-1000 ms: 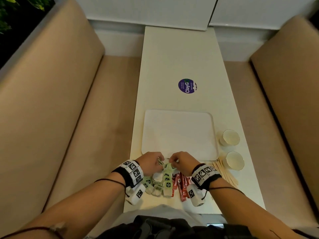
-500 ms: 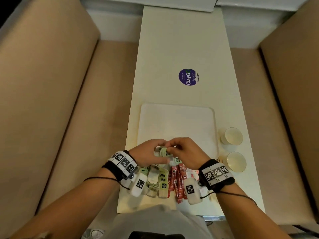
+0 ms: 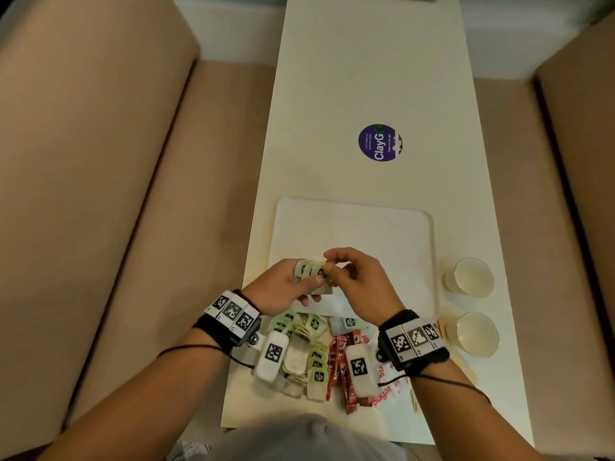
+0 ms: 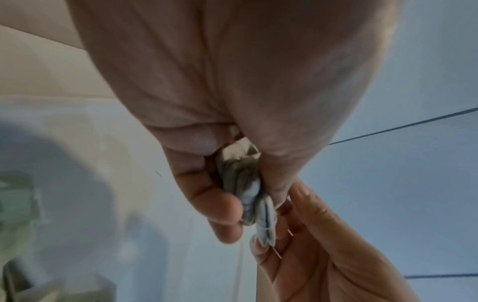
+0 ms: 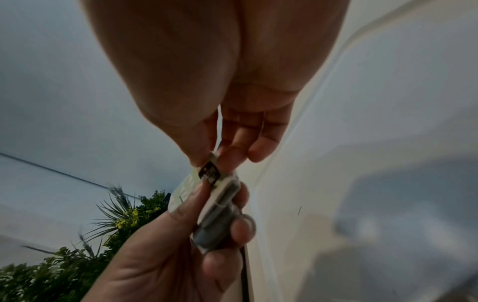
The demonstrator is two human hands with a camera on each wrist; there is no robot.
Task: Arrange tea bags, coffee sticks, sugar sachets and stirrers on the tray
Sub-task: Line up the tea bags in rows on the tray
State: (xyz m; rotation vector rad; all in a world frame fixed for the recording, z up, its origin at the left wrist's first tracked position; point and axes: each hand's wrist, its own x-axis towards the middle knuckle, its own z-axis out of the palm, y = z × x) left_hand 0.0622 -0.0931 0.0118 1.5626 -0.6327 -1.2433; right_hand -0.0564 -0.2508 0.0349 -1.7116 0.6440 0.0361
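Since a second ago both hands have lifted from the pile at the worktop's near edge and now hover over the near edge of the white rounded plastic tray (image 3: 352, 224), carrying a small bundle of pale green paper tea bags (image 3: 311, 271). The left hand (image 3: 283, 287) has its fingers curled round the bundle; the right hand (image 3: 357, 282) pinches one tag at its top between thumb and fingertip. The bundle lies between the two grips, directly above the tray's bare floor, so setting it down is probably a short drop forward. Red coffee sticks (image 3: 337, 364) remain on the worktop behind the wrists.
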